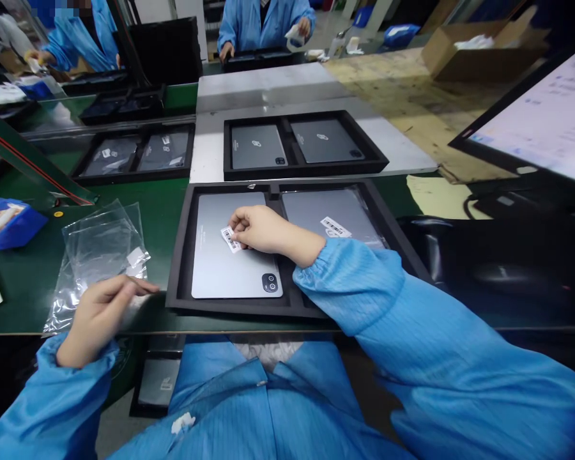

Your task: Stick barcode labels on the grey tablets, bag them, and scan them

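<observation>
A black tray (182, 255) in front of me holds two grey tablets lying face down. My right hand (261, 229) rests on the left tablet (230, 271) and pinches a small white barcode label (230, 239) against its back. The right tablet (316, 214) carries its own barcode label (336, 226) and looks wrapped in clear film. My left hand (100, 313) sits at the table's near edge, fingers pinched on the corner of a stack of clear plastic bags (98, 252).
A second black tray (301, 169) with two tablets lies behind, a third (134, 176) to the far left. A blue box (9, 223) sits at left, a monitor (541, 121) at right. Two co-workers in blue coats stand across the line.
</observation>
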A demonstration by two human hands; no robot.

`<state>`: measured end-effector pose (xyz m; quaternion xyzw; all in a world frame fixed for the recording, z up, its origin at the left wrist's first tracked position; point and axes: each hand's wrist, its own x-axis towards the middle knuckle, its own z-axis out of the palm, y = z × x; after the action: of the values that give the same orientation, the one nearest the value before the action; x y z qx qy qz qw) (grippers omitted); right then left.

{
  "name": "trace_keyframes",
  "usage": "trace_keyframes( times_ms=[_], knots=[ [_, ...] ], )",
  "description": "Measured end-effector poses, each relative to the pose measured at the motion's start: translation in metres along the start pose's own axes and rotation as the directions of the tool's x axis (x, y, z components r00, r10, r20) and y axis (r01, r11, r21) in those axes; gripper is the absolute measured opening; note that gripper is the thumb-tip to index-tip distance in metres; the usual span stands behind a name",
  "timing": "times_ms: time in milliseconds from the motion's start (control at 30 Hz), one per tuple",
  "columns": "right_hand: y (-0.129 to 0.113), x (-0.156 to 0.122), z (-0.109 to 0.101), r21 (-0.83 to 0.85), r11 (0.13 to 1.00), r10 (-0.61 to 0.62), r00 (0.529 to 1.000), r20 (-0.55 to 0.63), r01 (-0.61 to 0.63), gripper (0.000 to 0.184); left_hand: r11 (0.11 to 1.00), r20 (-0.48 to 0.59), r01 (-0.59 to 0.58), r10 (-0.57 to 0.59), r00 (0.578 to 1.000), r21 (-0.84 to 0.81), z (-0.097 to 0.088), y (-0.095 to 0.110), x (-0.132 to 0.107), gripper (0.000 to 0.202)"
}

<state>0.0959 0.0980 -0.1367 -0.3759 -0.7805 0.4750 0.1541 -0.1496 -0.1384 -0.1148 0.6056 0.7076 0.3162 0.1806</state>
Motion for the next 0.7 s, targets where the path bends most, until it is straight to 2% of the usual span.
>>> trace_keyframes(
  times_ms=[33, 67, 100, 167, 200, 233, 333, 433, 567, 633, 700],
  knots=[
    [0.0, 0.0, -0.005, -0.068, 0.998, -0.003, 1.0, -0.016, 0.002, 0.025, 0.989, 0.091, -0.145, 0.143, 0.985, 0.018, 0.004, 0.023, 0.005, 0.037],
    [0.0, -0.001, -0.01, -0.139, 0.99, -0.013, 0.999, -0.05, 0.006, 0.027, 0.954, 0.191, -0.297, 0.283, 0.94, 0.049, 0.011, 0.046, 0.013, 0.029],
    [0.001, -0.001, -0.017, -0.204, 0.979, -0.026, 0.995, -0.1, 0.005, 0.029, 0.909, 0.307, -0.413, 0.376, 0.874, 0.064, 0.02, 0.067, 0.025, 0.026],
    [0.004, -0.001, -0.031, -0.286, 0.958, -0.045, 0.976, -0.214, -0.019, 0.033, 0.824, 0.515, -0.562, 0.454, 0.727, 0.067, 0.044, 0.098, 0.056, 0.03],
    [0.006, 0.0, -0.038, -0.301, 0.953, -0.04, 0.964, -0.264, -0.043, 0.033, 0.783, 0.577, -0.617, 0.466, 0.671, 0.086, 0.058, 0.107, 0.074, 0.03],
    [0.009, 0.0, -0.046, -0.302, 0.951, -0.026, 0.951, -0.308, -0.071, 0.033, 0.743, 0.607, -0.659, 0.471, 0.64, 0.118, 0.072, 0.113, 0.092, 0.029],
    [0.015, 0.001, -0.065, -0.258, 0.955, 0.028, 0.911, -0.412, -0.146, 0.03, 0.638, 0.653, -0.75, 0.495, 0.573, 0.174, 0.108, 0.116, 0.137, 0.025],
    [0.019, 0.002, -0.077, -0.216, 0.961, 0.052, 0.879, -0.473, -0.173, 0.028, 0.542, 0.652, -0.82, 0.555, 0.516, 0.187, 0.128, 0.112, 0.16, 0.03],
    [0.02, 0.006, -0.085, -0.199, 0.968, 0.035, 0.87, -0.492, -0.151, 0.026, 0.441, 0.654, -0.878, 0.612, 0.445, 0.185, 0.135, 0.11, 0.166, 0.039],
    [0.02, 0.008, -0.088, -0.201, 0.97, 0.019, 0.87, -0.492, -0.135, 0.025, 0.454, 0.668, -0.881, 0.615, 0.419, 0.135, 0.133, 0.112, 0.168, 0.04],
    [0.019, 0.011, -0.087, -0.192, 0.974, 0.011, 0.867, -0.498, -0.123, 0.024, 0.501, 0.659, -0.86, 0.616, 0.432, 0.096, 0.125, 0.114, 0.171, 0.044]
  ],
)
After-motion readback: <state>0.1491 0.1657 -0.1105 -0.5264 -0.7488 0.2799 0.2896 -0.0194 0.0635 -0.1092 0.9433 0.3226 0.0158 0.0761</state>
